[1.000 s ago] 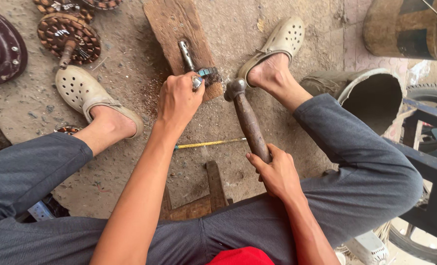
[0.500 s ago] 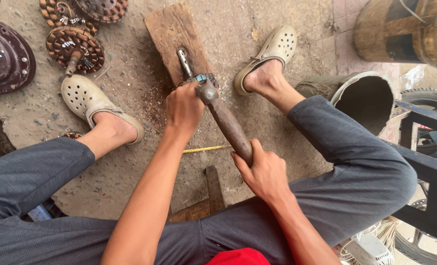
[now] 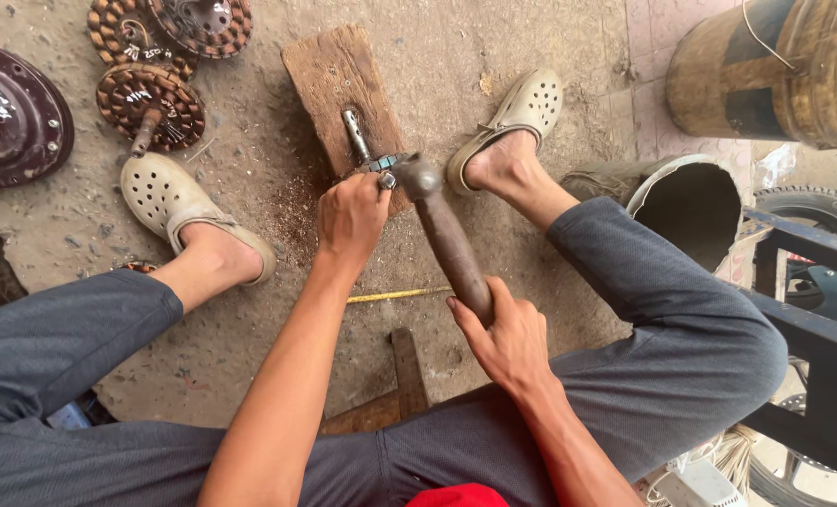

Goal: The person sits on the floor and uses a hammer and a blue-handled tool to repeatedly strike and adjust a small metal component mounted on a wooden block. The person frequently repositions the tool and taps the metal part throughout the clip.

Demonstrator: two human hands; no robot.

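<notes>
My right hand (image 3: 507, 338) grips the wooden handle of a hammer (image 3: 442, 230), whose metal head rests down at a small metal part (image 3: 381, 165). My left hand (image 3: 351, 221) pinches that part and holds it on a worn wooden block (image 3: 334, 80) lying on the dirt floor. A grey metal rod (image 3: 353, 130) lies on the block, running away from the part. Both my legs in grey trousers frame the block, with my feet in beige perforated clogs on either side of it.
Copper-wound coil discs (image 3: 151, 101) and a dark round metal cover (image 3: 10, 117) lie at the far left. A brown drum (image 3: 766, 70) stands far right, a grey open container (image 3: 686, 202) beside my right leg. A yellow stick (image 3: 399, 294) and wood pieces (image 3: 406, 371) lie between my legs.
The hammer has swung down and left from a raised position beside the block until its head meets the part held by my left hand. My left hand stayed on the part.
</notes>
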